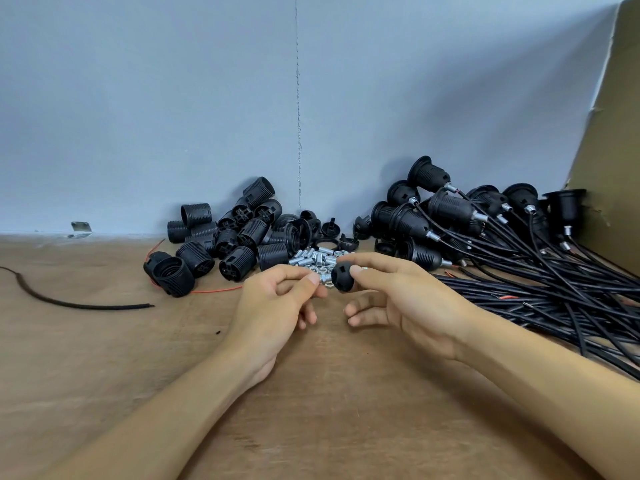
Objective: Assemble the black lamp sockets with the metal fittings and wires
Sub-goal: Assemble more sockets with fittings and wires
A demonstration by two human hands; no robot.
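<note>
Left hand (277, 306) pinches a metal fitting (323, 280), right hand (398, 299) the black cap (342, 280); a tilted entry risks cross-threading

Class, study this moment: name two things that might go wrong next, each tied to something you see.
1. The left hand pinches the small silver metal fitting with just two fingers; dropped, it might get lost in the loose pile of silver fittings just behind.
2. The right hand holds the round black plastic socket cap in mid-air, unbraced; the fitting may enter crooked.
</note>
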